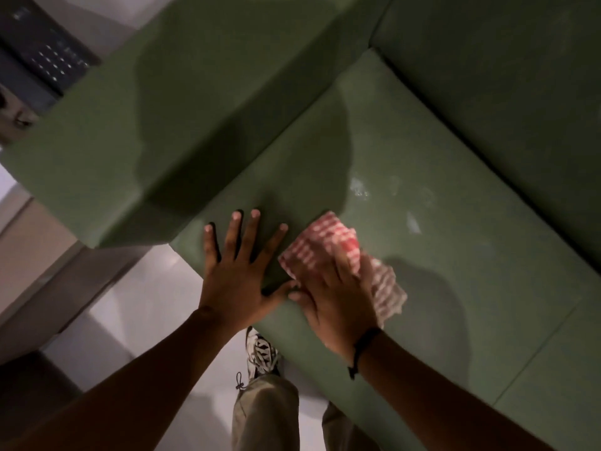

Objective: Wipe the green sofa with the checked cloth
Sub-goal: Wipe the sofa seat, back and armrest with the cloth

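Head view: at frame centre the left hand (239,278) lies flat, fingers spread, on the green sofa (455,255) seat's front corner beside the armrest (130,131), while the right hand (338,304) presses the checked cloth (320,244) near the front edge, open seat extending right.

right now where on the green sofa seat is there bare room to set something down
Free: the green sofa seat between the red checked cloth and the backrest. Crowded: the front corner, under the left hand and right hand.
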